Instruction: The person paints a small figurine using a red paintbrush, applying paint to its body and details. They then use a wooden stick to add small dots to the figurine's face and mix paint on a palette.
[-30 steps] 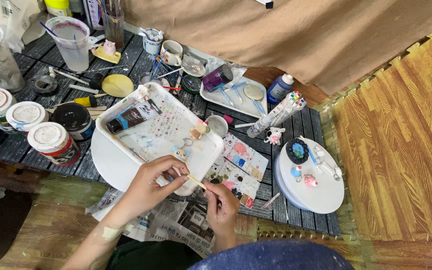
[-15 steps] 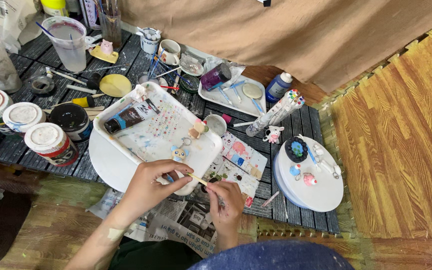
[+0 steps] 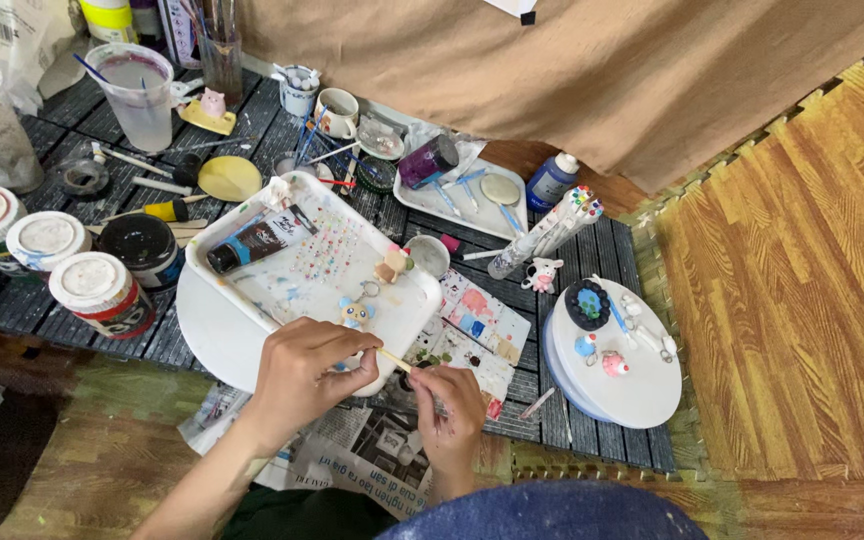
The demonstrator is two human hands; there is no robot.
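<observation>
Basically, left hand (image 3: 304, 372) was curled over the near edge of the white paint tray (image 3: 252, 225), fingers pinched together on something small I couldn't make out. Right hand (image 3: 449, 402) was clamped on a thin wooden brush (image 3: 395, 360), tip pointing into the left fingers. A blue figurine (image 3: 355, 314) lay in the tray just beside the left hand, newspaper (image 3: 352, 455) under both.

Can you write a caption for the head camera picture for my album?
Two hands, left hand and right hand, hold a thin brush beside a paint-spotted white tray on a crowded craft table.
</observation>
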